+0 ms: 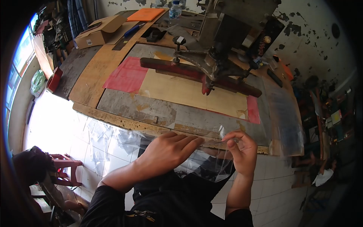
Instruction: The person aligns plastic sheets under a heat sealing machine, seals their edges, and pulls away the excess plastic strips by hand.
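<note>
A clear plastic sheet [206, 166] hangs between my hands at the table's front edge, over my lap. My left hand [166, 150] is closed on its upper edge, fingers together and pointing right; its thumb is hidden underneath. At the sheet's right end, my right hand [242, 151] pinches a thin piece of the plastic between thumb and fingers. Beyond my hands, a press with a long red-edged bar [200, 75] stands over a tan sheet [181, 92] on the grey board. Pink sheets [126, 74] show at both ends of the tan one.
Clear plastic pieces [99, 140] hang along the front edge at left, and a stack of clear sheets [283, 121] lies at right. A cardboard box [100, 32], an orange folder [145, 14] and a water bottle [175, 11] stand behind. A red stool [66, 168] is at lower left, near another person.
</note>
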A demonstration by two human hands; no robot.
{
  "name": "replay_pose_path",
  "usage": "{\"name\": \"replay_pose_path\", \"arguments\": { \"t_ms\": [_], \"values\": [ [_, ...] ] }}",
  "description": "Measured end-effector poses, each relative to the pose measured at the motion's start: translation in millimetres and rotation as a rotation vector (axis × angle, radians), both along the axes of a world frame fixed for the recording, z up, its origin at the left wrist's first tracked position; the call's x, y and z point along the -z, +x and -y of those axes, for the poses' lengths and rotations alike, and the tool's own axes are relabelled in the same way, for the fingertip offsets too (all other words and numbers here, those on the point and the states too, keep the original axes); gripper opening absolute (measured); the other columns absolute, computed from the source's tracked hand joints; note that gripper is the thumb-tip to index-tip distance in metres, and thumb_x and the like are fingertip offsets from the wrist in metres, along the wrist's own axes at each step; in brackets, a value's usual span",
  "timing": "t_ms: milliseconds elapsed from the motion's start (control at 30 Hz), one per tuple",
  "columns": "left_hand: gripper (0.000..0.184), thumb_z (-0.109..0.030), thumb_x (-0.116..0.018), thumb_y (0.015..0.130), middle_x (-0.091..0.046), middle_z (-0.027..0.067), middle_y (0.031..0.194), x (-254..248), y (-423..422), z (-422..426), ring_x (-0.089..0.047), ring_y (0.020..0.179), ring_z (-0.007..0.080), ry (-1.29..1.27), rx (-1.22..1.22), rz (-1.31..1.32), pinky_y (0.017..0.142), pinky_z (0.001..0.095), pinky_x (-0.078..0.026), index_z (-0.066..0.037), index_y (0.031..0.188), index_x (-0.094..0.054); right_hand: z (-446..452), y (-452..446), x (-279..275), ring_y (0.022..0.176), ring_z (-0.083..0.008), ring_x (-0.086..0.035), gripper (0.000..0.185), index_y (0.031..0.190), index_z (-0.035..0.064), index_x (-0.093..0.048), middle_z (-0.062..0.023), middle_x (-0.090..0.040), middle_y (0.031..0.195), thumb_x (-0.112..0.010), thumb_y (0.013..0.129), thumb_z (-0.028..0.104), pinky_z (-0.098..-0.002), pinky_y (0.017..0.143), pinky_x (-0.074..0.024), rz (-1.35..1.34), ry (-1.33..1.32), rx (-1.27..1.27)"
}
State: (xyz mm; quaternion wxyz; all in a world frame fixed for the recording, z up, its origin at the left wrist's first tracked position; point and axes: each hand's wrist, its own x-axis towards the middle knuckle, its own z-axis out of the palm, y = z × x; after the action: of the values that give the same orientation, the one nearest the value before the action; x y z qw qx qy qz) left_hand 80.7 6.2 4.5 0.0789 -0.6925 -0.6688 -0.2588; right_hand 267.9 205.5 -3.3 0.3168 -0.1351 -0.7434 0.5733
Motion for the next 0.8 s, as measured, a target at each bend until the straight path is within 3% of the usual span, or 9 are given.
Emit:
{"name": "replay_pose_path", "arguments": {
  "t_ms": [400,467,633,800],
  "values": [
    [0.045,-0.011,-0.066,0.09,-0.08,0.0101,0.109,0,-2,0,-0.079,0.095,0.0274,0.027,0.011,0.074,0.085,0.0393,-0.063,-0.006,0.134,-0.067,-3,-2,5,0.092,-0.0119,-0.068,0.014,0.103,-0.001,-0.076,-0.0059,-0.074,0.097,-0.079,0.102,0.013,-0.0274,0.087,-0.0515,-0.026,-0.001,0.011],
    [0.045,-0.011,-0.065,0.088,-0.077,0.0091,0.116,-1,-3,1,-0.077,0.104,0.0229,-0.021,0.022,0.03,0.085,0.0356,-0.06,-0.001,0.132,-0.062,-4,-3,6,0.092,-0.0121,-0.068,0.014,0.103,-0.0012,-0.076,-0.0061,-0.074,0.097,-0.078,0.102,0.012,-0.0275,0.087,-0.0516,-0.034,-0.004,0.015],
    [0.041,-0.012,-0.066,0.088,-0.076,0.0077,0.111,1,-5,-2,-0.077,0.1,0.0226,0.001,0.019,0.008,0.081,0.0353,-0.059,-0.002,0.128,-0.062,-6,-5,14,0.093,-0.0128,-0.068,0.015,0.102,-0.0017,-0.074,-0.0072,-0.074,0.097,-0.077,0.103,0.013,-0.0283,0.089,-0.0516,-0.064,-0.015,0.026],
    [0.036,-0.011,-0.067,0.088,-0.076,0.007,0.106,-8,-15,2,-0.076,0.095,0.0218,-0.03,-0.066,0.022,0.078,0.037,-0.057,-0.003,0.123,-0.065,-34,-5,33,0.096,-0.0142,-0.069,0.019,0.109,0.0001,-0.068,-0.0077,-0.075,0.099,-0.072,0.108,0.019,-0.0296,0.093,-0.0512,-0.126,-0.002,0.266]
  ]
}}
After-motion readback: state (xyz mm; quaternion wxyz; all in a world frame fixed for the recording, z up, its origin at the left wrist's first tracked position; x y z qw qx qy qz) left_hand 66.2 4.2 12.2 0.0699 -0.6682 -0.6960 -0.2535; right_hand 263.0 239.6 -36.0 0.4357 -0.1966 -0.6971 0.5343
